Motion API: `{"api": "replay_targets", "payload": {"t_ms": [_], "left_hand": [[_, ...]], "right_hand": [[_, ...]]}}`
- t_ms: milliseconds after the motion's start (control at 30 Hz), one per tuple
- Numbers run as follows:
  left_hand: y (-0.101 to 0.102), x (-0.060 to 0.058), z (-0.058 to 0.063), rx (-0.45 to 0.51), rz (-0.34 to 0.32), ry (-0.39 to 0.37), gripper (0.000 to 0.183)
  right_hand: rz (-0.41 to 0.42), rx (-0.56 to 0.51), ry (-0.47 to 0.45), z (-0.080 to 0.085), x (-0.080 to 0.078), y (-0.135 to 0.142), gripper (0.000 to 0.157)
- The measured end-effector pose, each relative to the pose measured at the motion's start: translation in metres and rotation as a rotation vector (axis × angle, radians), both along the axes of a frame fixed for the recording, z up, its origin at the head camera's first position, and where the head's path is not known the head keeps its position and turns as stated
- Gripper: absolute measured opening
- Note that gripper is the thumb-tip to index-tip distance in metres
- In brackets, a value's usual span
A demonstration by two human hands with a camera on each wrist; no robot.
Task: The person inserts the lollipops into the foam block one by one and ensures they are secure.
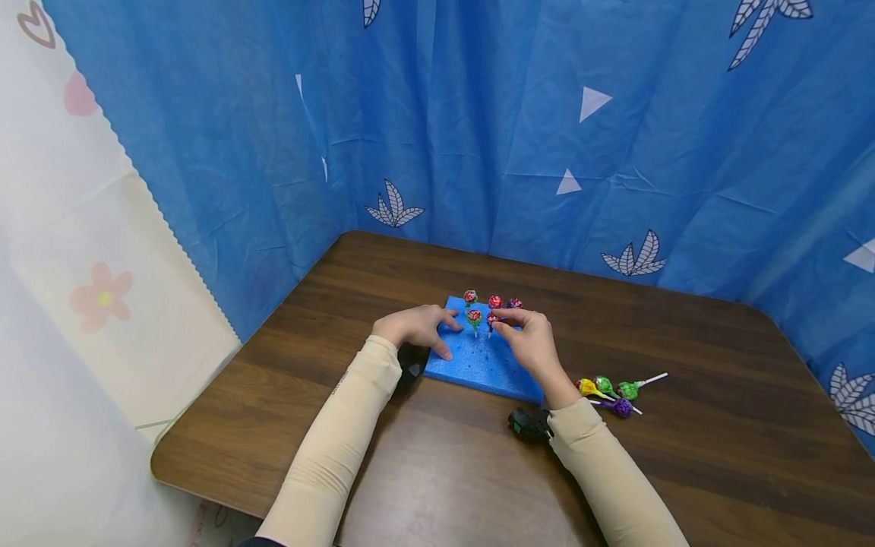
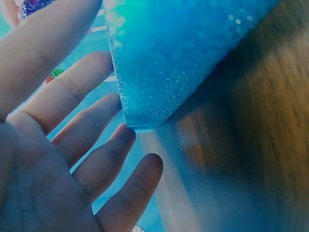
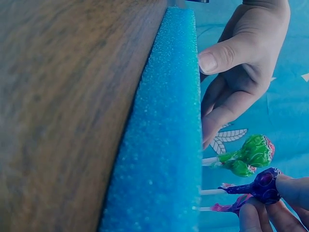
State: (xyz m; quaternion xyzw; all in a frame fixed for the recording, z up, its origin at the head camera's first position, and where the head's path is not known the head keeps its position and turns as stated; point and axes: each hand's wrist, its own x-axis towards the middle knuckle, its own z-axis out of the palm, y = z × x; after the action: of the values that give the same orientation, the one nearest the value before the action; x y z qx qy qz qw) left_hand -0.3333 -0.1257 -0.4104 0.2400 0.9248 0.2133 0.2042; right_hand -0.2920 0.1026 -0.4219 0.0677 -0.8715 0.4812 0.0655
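A blue foam board (image 1: 472, 365) lies on the table with several wrapped lollipops standing in it by their sticks. My right hand (image 1: 536, 342) pinches the purple lollipop (image 3: 265, 186) by its wrapped head, and that stick meets the board's face. Just left of it stands a green lollipop (image 1: 475, 316). Behind them are another green one (image 1: 470, 297), a red one (image 1: 495, 302) and a purple one (image 1: 516, 303). My left hand (image 1: 420, 327) rests at the board's left edge, fingers spread and touching it, as the left wrist view also shows.
To the right, several loose lollipops lie on the brown table (image 1: 718, 425): a yellow one (image 1: 585, 387), green ones (image 1: 629, 390) and a purple one (image 1: 623, 408). Black devices sit by both wrists, one (image 1: 528, 424) by the right. A blue curtain (image 1: 478, 152) hangs behind.
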Motion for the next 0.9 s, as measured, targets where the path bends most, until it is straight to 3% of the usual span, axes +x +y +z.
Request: {"api": "replay_targets", "payload": {"t_ms": [900], "left_hand": [[0.0, 0.002, 0.002, 0.015, 0.014, -0.015, 0.06]], "right_hand": [[0.033, 0.017, 0.021, 0.01, 0.004, 0.001, 0.028]]}}
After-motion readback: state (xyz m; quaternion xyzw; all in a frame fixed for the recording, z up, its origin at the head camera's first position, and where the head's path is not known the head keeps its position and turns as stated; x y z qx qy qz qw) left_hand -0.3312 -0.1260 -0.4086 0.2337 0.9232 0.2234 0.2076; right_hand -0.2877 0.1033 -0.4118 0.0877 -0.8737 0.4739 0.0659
